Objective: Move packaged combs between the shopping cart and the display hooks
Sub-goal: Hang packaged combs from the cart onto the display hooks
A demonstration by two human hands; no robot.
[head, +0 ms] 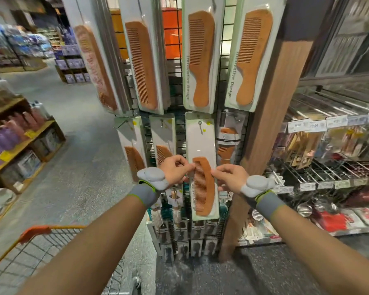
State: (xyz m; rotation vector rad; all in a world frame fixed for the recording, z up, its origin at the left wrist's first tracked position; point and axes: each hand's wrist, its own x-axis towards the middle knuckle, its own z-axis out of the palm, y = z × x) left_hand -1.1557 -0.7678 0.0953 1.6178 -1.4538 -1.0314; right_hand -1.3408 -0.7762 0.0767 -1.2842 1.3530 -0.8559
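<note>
Both hands meet at the middle of the view on one packaged comb, a long white card with a brown wooden comb sealed under clear plastic. The left hand pinches the pack's edge from nine o'clock, fingers curled in against the top of the comb. The right hand pinches the opposite edge from three o'clock, thumb and fingers closed on the plastic. The pack hangs upright against the wire grid, and the metal tip of a display hook shows through its top at twelve o'clock from the hands. In the same row, two more comb packs hang at its nine o'clock and a smaller comb pack at its three o'clock. Four larger comb packs fill the row above. Boxed brushes sit below at six o'clock. Each forearm wears a grey wristband carrying a pale device. The shopping cart, with its orange handle and wire basket, stands at seven o'clock of the view, well apart from the held pack; what lies inside it cannot be made out. A wooden post rises just beside the grid at two o'clock.
</note>
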